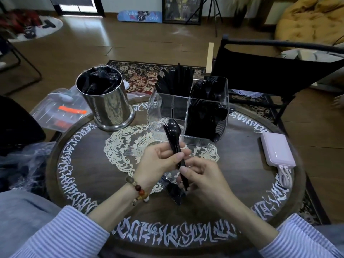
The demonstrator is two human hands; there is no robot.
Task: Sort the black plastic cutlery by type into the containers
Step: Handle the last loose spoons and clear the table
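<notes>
Holding a spoon (174,127) and fork (166,129) stacked together above the doily (126,144): left hand (158,161) pinches the handles mid-length, right hand (201,175) pinches the lower ends. Likely light, stiff, slick plastic, thin tines probably snappable. Grip the handles, peel them apart. Organizer (188,108) sits just behind, can (106,101) left.

Black cutlery (174,138); striped blue sleeve (61,233); cream doily (128,144).
</notes>
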